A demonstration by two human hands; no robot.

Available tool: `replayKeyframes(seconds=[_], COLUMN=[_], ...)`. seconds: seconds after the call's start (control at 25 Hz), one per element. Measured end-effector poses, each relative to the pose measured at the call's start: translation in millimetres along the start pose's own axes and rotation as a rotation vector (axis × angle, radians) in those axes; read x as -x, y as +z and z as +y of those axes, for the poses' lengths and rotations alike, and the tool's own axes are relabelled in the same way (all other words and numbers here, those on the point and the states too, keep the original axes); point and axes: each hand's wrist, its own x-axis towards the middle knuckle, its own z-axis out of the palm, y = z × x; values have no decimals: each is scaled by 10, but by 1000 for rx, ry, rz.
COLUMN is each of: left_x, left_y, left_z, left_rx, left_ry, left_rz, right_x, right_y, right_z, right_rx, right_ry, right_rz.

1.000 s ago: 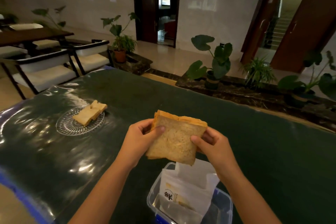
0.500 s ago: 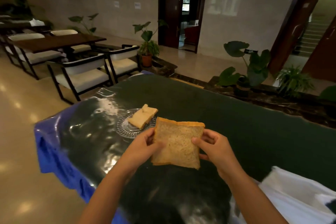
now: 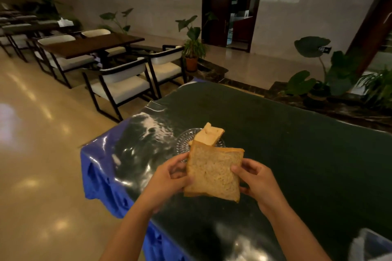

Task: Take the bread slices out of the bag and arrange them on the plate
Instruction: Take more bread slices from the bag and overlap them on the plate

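Carrying a slice (image 3: pixel 214 172) toward the plate (image 3: pixel 184 141), both hands on it.

Left hand (image 3: pixel 169 178) pinches the slice's left edge; right hand (image 3: pixel 255 177) pinches the right edge. Each grip is closed on the bread. Slice is held in the air above the worktop (image 3: pixel 297 144), near side of the plate, partly covering it in view. Plate holds bread (image 3: pixel 209 134) already; looks like two pieces, overlapped, count uncertain. Judgement: task partway done, this slice not yet set down. Bag is not clearly in view; a pale blurred shape (image 3: pixel 369 246) sits at lower right. Remaining slices unknown.
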Motion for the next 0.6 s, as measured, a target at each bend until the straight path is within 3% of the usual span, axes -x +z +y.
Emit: replayKeyframes(seconds=[0.32, 0.6], left_x=[-996, -1911], left_y=[-627, -926], left_z=[-260, -496], left_rx=[-163, -156], left_ry=[-130, -91], left_rz=[29, -51], right_x=[-1004, -1661], right_y=[565, 867], right_z=[474, 566], right_rx=[-107, -113], right_ry=[136, 102], right_rz=[3, 224])
